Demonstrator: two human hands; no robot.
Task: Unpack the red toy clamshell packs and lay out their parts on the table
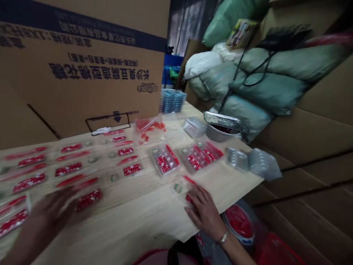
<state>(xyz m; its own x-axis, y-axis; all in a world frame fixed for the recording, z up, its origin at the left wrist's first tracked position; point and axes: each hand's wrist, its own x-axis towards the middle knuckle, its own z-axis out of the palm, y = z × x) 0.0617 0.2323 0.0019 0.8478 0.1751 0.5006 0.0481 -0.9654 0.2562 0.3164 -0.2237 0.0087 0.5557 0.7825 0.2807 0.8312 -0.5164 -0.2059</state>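
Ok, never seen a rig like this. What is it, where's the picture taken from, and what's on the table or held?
No machine: these are a person's two bare hands, in one picture from a head-worn camera looking forward and down.

On the wooden table are rows of clear trays, many with a red-and-white packet and a slim red item. A big carton stands behind, a basket at the far right.

The right hand lies over one clear tray. The left hand, blurred, is near another packet. I can't tell whether either grips anything.
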